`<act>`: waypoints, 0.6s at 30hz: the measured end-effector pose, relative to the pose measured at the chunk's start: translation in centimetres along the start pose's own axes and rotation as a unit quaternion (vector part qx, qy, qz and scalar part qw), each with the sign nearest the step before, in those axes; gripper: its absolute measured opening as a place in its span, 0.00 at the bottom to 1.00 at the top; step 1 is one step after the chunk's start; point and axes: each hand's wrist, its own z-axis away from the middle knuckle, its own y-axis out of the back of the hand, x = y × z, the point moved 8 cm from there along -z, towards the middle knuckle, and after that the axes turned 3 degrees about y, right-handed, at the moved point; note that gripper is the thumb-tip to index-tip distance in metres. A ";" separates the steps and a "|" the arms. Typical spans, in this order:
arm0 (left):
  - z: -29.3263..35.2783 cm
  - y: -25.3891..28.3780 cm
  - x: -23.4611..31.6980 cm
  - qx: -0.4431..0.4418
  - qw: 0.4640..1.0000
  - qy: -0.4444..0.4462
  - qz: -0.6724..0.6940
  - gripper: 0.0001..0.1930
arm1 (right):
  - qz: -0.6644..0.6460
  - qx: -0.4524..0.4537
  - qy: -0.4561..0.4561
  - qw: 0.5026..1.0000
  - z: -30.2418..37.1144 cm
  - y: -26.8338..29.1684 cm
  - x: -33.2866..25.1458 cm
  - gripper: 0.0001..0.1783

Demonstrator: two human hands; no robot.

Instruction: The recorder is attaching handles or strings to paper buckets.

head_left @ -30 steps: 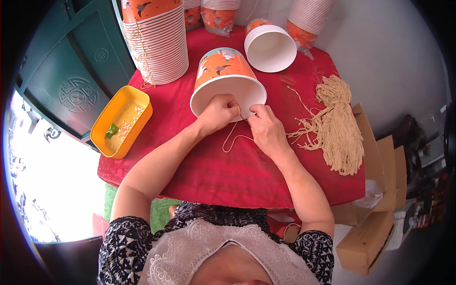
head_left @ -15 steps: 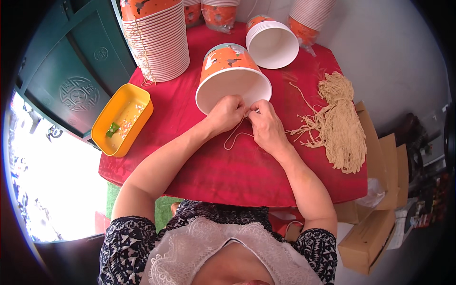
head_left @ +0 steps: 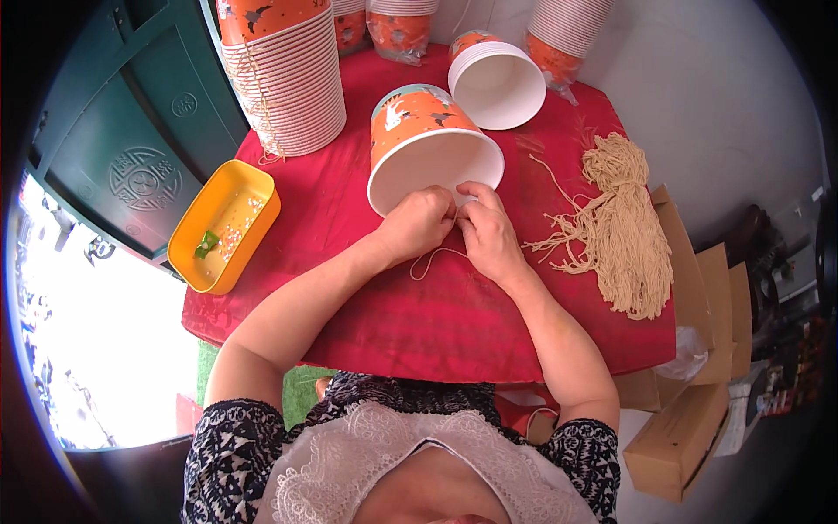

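An orange paper bucket [head_left: 423, 118] with a white inside lies tilted on its side, its mouth toward me. At the near rim, my left hand [head_left: 421, 220] is closed, fingertips pinching a thin beige string [head_left: 425, 267]. Close beside it, my right hand [head_left: 489, 231] pinches the same string with thumb and fingers, its index finger raised near the rim. A loop of the string hangs down onto the red tablecloth below both hands. Exactly where the string meets the bucket is hidden by my fingers.
On the left stand a yellow tray [head_left: 182, 231] with small bits and a tall bucket stack [head_left: 292, 92]. More nested buckets [head_left: 499, 87] lie at the back. A bundle of beige strings [head_left: 630, 236] rests on the right; cardboard boxes [head_left: 676, 437] are beyond the table edge.
Both hands have shifted slightly toward me, and the right index finger has lifted. The bucket sits slightly lower and farther right in view.
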 end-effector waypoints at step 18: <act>-0.3 0.5 -0.9 0.012 0.999 0.024 0.042 0.04 | 0.035 0.012 -0.015 0.999 -0.4 1.4 -1.4 0.04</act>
